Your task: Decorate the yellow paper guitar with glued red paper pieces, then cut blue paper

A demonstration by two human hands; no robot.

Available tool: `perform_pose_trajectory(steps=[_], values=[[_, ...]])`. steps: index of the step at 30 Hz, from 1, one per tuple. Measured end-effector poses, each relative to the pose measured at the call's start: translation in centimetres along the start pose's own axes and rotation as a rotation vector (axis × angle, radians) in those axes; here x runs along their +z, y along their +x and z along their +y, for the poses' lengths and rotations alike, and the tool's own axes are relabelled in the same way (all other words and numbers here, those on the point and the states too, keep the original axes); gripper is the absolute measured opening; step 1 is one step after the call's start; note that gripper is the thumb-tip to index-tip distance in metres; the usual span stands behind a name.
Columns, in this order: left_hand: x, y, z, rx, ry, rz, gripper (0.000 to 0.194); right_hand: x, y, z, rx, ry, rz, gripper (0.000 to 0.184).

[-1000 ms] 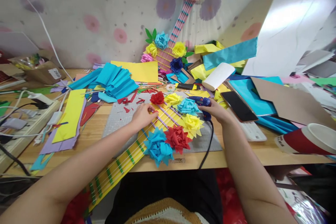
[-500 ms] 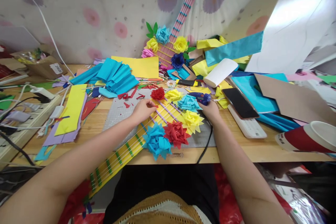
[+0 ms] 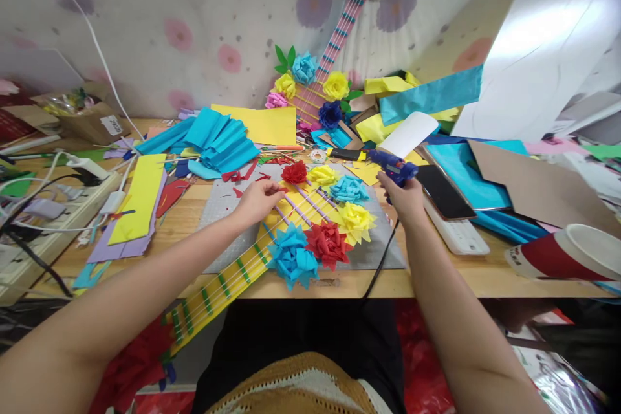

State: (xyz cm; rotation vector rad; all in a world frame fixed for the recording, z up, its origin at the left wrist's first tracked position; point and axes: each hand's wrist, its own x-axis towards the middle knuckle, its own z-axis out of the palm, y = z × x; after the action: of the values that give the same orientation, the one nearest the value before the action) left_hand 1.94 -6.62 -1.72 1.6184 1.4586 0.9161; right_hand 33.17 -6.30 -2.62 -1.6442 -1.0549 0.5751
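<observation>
Head view: right hand (image 3: 406, 197) wrapped around glue gun (image 3: 392, 167), held over the mat's right side near phone (image 3: 444, 191); nozzle points left, black cord (image 3: 383, 255) hangs below. Left hand (image 3: 257, 202) at the guitar's far-left edge, just beside a red flower (image 3: 294, 173); fingertips bunched, can't tell if anything's pinched between them. Yellow guitar (image 3: 291, 213) lies with body on grey mat (image 3: 219, 199), neck slanting past the table edge, lower left. Red, yellow and blue flowers ring the body. Pink guitar (image 3: 310, 98) leans on the wall behind.
</observation>
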Motion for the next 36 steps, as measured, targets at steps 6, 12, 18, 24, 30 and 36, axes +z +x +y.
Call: perform_pose_trajectory(steps=[6, 12, 18, 24, 30, 36], values=[[-0.4, -0.8, 1.1, -0.066, -0.046, -0.108, 0.017, -0.7, -1.4, -6.5, -0.38, -0.199, -0.507, 0.043], [-0.6, -1.2, 2.3, -0.168, -0.087, -0.068, 0.016, 1.6, -3.4, -9.7, -0.496, -0.45, -0.689, 0.043], [-1.0, -1.5, 2.9, -0.195, -0.13, -0.075, 0.018, 3.0, -4.1, -10.0, -0.552, -0.473, -0.753, 0.041], [-1.3, -1.6, 3.5, -0.216, -0.156, -0.087, 0.018, 3.2, -4.1, -10.4, -0.591, -0.52, -0.775, 0.043], [-1.3, -1.5, 3.3, -0.224, -0.144, -0.082, 0.018, 3.2, -4.0, -10.5, -0.603, -0.516, -0.776, 0.042], [-1.2, -1.5, 3.4, -0.207, -0.142, -0.098, 0.019, 3.3, -4.0, -10.4, -0.612, -0.52, -0.778, 0.043]])
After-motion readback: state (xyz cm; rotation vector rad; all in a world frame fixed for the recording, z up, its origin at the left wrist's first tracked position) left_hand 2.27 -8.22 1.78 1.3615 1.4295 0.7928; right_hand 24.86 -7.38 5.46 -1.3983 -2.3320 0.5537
